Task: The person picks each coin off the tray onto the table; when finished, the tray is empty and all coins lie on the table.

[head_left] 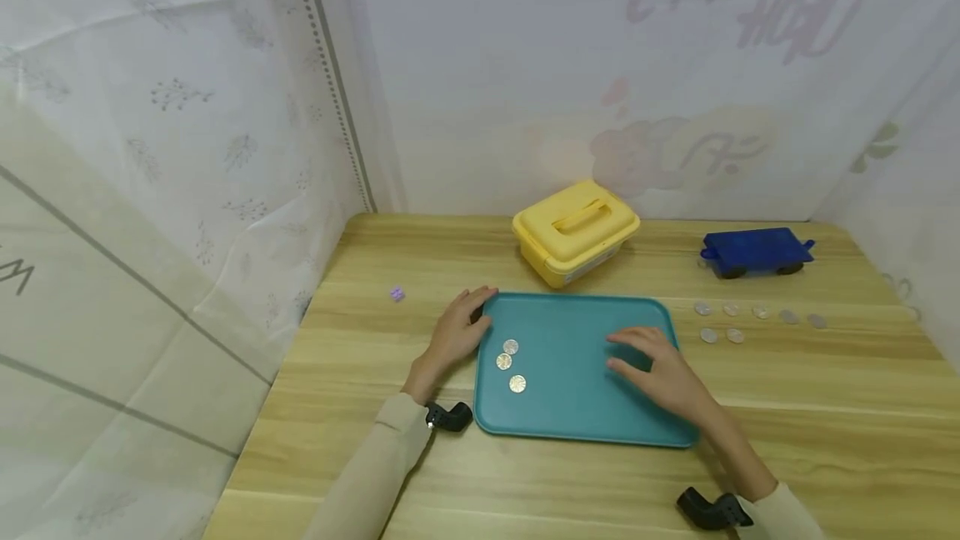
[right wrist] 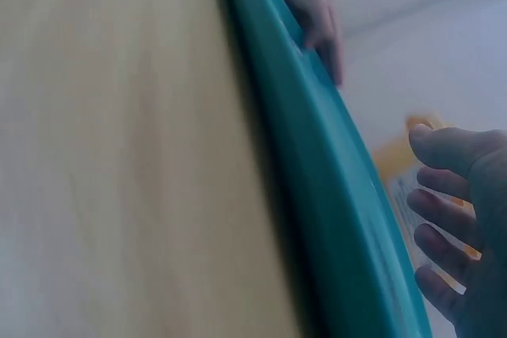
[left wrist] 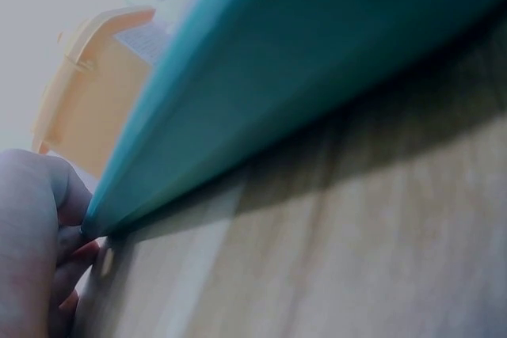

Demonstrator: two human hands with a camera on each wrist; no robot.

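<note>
Tray (head_left: 570, 394), 3 coins (head_left: 517, 383), right hand (head_left: 663, 373) above

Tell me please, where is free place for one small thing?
Free: the middle of the teal tray, between three coins and the right hand; the table between yellow box and blue wagon, and before the tray, between the sleeves. Crowded: the tray's left end, and right of the tray, where loose coins lie near the wagon.

Curtained table nook; wider premises not determinable. Wood-grain tabletop (head_left: 570, 486), bounded at rear and both sides by pale, creased fabric hangings (head_left: 450, 82): grey sprigs (head_left: 180, 95) printed left, pinkish lettering (head_left: 801, 17) rear, greenish leaves (head_left: 879, 147) right.
</note>
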